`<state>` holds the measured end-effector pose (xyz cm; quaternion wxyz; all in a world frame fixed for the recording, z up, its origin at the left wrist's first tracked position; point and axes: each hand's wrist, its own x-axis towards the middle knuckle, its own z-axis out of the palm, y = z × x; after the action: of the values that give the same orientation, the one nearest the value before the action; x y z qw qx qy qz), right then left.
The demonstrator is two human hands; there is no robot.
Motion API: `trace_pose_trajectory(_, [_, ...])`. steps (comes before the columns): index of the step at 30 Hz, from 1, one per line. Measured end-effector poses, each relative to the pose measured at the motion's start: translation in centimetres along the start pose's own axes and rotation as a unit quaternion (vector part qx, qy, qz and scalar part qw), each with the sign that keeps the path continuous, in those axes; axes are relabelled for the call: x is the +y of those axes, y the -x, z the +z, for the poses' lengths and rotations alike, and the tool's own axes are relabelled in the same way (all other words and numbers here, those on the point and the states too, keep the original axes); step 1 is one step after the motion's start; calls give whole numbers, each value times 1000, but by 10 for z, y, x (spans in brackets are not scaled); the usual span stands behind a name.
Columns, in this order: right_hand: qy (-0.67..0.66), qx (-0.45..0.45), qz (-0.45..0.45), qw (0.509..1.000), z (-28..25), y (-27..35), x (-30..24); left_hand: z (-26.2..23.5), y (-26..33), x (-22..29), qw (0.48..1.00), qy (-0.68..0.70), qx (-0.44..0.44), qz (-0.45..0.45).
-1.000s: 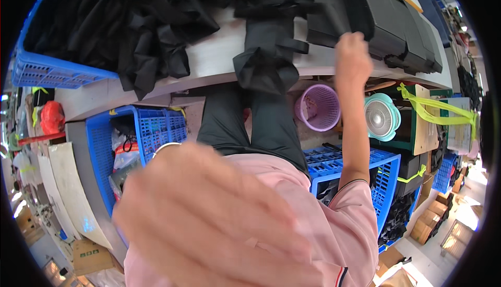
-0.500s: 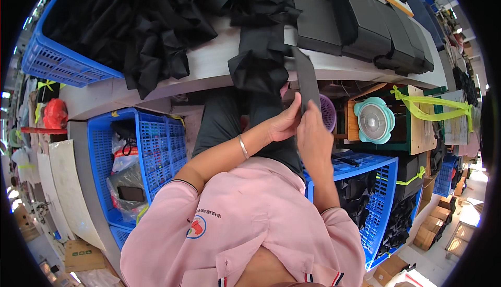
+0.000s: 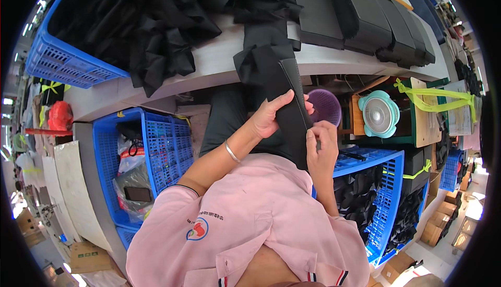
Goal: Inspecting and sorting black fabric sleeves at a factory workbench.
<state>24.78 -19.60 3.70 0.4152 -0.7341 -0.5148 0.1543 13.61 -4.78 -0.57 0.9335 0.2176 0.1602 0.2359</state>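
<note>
Left hand (image 3: 266,118) grasps a black strip (image 3: 291,121) between thumb and fingers; right hand (image 3: 322,145) pinches its edge. The strip is held just before the near edge of the table (image 3: 219,60). Black panels (image 3: 365,20) rest on the table, a purple basket (image 3: 332,105) below it

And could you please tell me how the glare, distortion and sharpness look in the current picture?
Head view: the white table's front edge bows with the fisheye; glare whitens patches of floor at lower right; folds merge darkly in the black fabric heap; the left hand, right hand and the black piece they hold look fairly sharp.
</note>
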Motion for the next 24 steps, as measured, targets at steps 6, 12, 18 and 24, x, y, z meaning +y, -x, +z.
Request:
trace_pose_trajectory(6, [-203, -104, 164, 960, 15, -7, 14, 7, 12, -5, 983, -160, 22, 90])
trace_pose_trajectory(12, [-367, -60, 156, 915, -10, -22, 28, -15, 37, 22, 721, -515, 283, 367])
trace_pose_trajectory(18, [-332, -252, 194, 888, 16, -42, 52, -83, 8, 53, 526, -675, 357, 376])
trace_pose_trajectory(24, [-64, -32, 87, 994, 38, -42, 47, -65, -7, 65, 617, -611, 307, 388])
